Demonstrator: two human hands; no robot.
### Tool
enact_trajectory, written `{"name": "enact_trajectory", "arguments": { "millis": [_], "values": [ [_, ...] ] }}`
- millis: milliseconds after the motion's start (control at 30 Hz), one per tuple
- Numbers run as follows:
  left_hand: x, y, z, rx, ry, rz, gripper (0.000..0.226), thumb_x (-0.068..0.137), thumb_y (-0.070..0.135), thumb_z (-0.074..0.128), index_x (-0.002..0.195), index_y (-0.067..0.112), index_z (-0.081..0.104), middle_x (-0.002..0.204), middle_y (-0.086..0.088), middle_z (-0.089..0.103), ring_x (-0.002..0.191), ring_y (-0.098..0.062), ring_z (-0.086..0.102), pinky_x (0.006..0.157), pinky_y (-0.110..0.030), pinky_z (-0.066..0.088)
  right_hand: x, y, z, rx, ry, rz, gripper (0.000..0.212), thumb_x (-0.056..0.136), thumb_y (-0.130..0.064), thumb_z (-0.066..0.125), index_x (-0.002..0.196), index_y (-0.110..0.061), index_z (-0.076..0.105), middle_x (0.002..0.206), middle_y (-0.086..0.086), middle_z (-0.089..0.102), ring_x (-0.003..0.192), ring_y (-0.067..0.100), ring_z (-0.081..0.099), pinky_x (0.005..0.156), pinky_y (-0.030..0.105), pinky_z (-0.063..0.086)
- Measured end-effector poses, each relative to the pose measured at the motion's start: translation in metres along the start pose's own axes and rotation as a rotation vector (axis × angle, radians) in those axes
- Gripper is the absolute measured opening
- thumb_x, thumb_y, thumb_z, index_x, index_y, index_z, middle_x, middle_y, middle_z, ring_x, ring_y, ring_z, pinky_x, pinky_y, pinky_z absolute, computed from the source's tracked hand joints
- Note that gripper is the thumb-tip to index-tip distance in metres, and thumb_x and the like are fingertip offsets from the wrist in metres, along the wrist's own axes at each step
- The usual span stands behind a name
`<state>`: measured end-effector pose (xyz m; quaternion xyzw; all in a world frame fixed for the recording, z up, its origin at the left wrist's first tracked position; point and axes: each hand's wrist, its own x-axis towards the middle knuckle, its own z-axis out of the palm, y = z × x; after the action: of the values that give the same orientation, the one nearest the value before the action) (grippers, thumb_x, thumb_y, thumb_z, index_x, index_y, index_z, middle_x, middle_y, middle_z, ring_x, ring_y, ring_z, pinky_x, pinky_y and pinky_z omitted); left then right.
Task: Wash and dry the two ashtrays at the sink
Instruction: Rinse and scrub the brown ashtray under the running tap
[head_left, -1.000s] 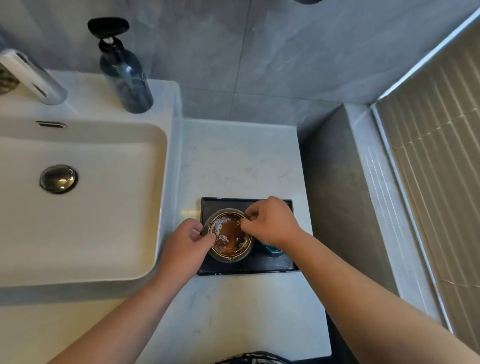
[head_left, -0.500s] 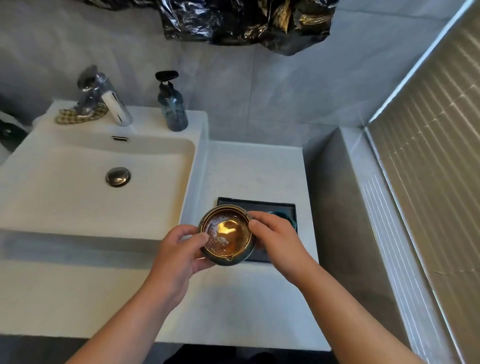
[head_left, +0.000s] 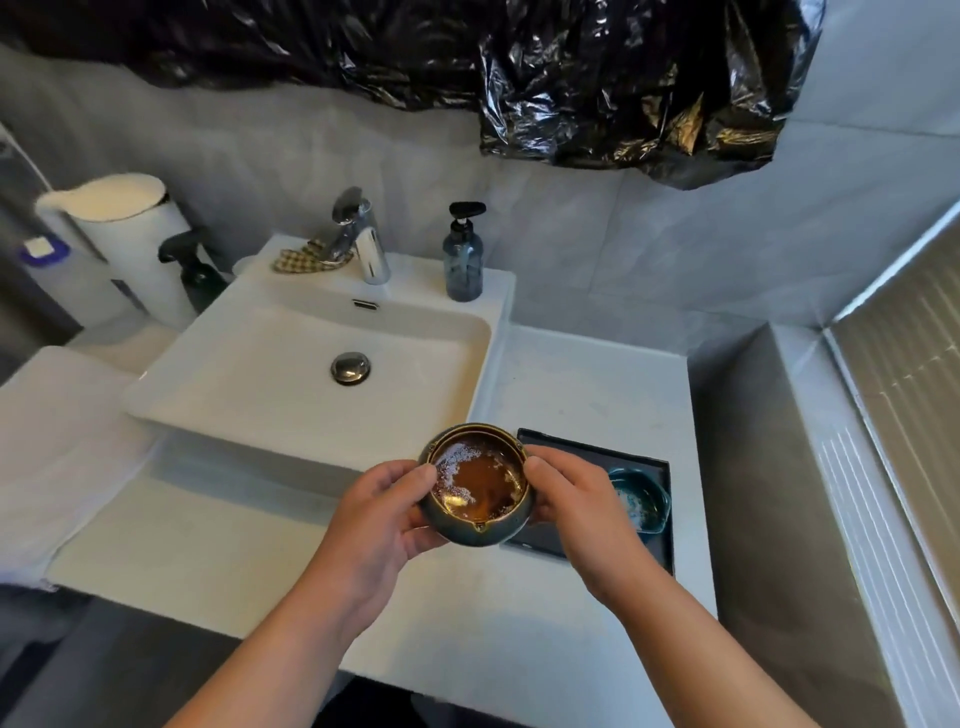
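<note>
Holding the gold ashtray (head_left: 478, 486) mid-frame, left hand (head_left: 382, 517) and right hand (head_left: 579, 514) curled round its sides | just right: blue ashtray (head_left: 641, 501) lies on the black tray (head_left: 587, 454) | farther up: sink (head_left: 249, 374), tap (head_left: 366, 247) not running | both look dirty; washing and drying all left.

Your left hand (head_left: 384, 512) and right hand (head_left: 576, 506) hold the round ashtray (head_left: 477, 486) (brown inside) just nearer you than the sink (head_left: 311, 374); second ashtray (head_left: 640, 501) right of it.
</note>
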<state>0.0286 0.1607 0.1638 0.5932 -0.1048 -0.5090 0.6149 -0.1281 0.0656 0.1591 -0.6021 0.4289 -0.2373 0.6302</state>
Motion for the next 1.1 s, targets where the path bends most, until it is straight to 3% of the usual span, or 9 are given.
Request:
{"name": "enact_trajectory", "arguments": {
  "millis": [100,200,333,433,567,767,933,1100],
  "values": [
    [0.014,0.011,-0.021,-0.015,0.005,-0.002,0.007,0.095,0.014,0.058,0.099,0.008,0.061,0.076,-0.004,0.076,0.068,-0.017,0.071,0.054,-0.028,0.055,0.015,-0.006,0.022,-0.012,-0.01,0.0,0.032,0.086,-0.038,0.049,0.097,-0.025,0.076,0.095,0.021,0.071,0.084,0.04,0.065,0.085,0.057,0.053],
    [0.034,0.026,-0.049,-0.03,0.01,-0.007,0.005,0.094,0.013,0.059,0.096,0.01,0.061,0.075,-0.004,0.075,0.065,-0.016,0.071,0.05,-0.026,0.055,0.035,-0.013,0.053,-0.012,-0.015,0.007,0.03,0.088,-0.037,0.049,0.095,-0.03,0.077,0.092,0.019,0.07,0.077,0.021,0.06,0.073,0.043,0.054],
    [0.066,0.054,-0.1,-0.023,0.002,-0.01,0.006,0.094,0.014,0.059,0.095,0.009,0.063,0.077,-0.005,0.075,0.068,-0.016,0.071,0.051,-0.026,0.056,0.066,-0.022,0.108,-0.019,-0.012,0.032,0.032,0.102,-0.022,0.047,0.092,-0.031,0.077,0.092,0.017,0.07,0.076,0.016,0.057,0.07,0.031,0.051],
    [0.092,0.078,-0.143,-0.019,0.005,-0.027,0.008,0.091,0.014,0.061,0.097,0.008,0.064,0.079,-0.007,0.075,0.07,-0.017,0.071,0.053,-0.027,0.057,0.09,-0.032,0.155,-0.016,-0.003,0.06,0.035,0.103,-0.017,0.046,0.084,-0.026,0.076,0.091,0.021,0.068,0.075,0.016,0.056,0.069,0.031,0.05],
    [0.124,0.105,-0.194,-0.036,0.017,-0.047,0.004,0.09,0.012,0.061,0.093,0.009,0.062,0.076,-0.007,0.073,0.066,-0.017,0.069,0.049,-0.026,0.055,0.122,-0.041,0.212,-0.031,0.02,0.079,0.029,0.1,-0.02,0.048,0.09,-0.024,0.075,0.08,0.013,0.067,0.071,0.015,0.056,0.069,0.033,0.05],
    [0.155,0.134,-0.247,-0.02,0.032,-0.059,0.006,0.094,0.013,0.058,0.092,0.01,0.063,0.079,-0.005,0.074,0.073,-0.018,0.069,0.057,-0.03,0.054,0.159,-0.052,0.272,-0.068,0.035,0.112,0.029,0.102,-0.02,0.047,0.098,-0.02,0.076,0.091,0.015,0.071,0.073,0.013,0.057,0.069,0.03,0.051],
    [0.174,0.14,-0.263,0.02,0.002,-0.102,0.009,0.094,0.015,0.058,0.097,0.01,0.065,0.086,-0.006,0.076,0.079,-0.019,0.071,0.059,-0.031,0.055,0.174,-0.053,0.287,-0.061,0.061,0.139,0.03,0.102,-0.02,0.047,0.098,-0.026,0.075,0.095,0.013,0.071,0.076,0.013,0.058,0.07,0.028,0.051],
    [0.196,0.142,-0.246,0.085,-0.071,-0.129,0.01,0.095,0.014,0.056,0.096,0.012,0.066,0.078,-0.002,0.077,0.075,-0.017,0.071,0.064,-0.035,0.053,0.177,-0.046,0.275,-0.04,0.128,0.159,0.029,0.102,-0.019,0.045,0.098,-0.019,0.074,0.097,0.015,0.07,0.08,0.019,0.06,0.073,0.031,0.054]
  ]
}}
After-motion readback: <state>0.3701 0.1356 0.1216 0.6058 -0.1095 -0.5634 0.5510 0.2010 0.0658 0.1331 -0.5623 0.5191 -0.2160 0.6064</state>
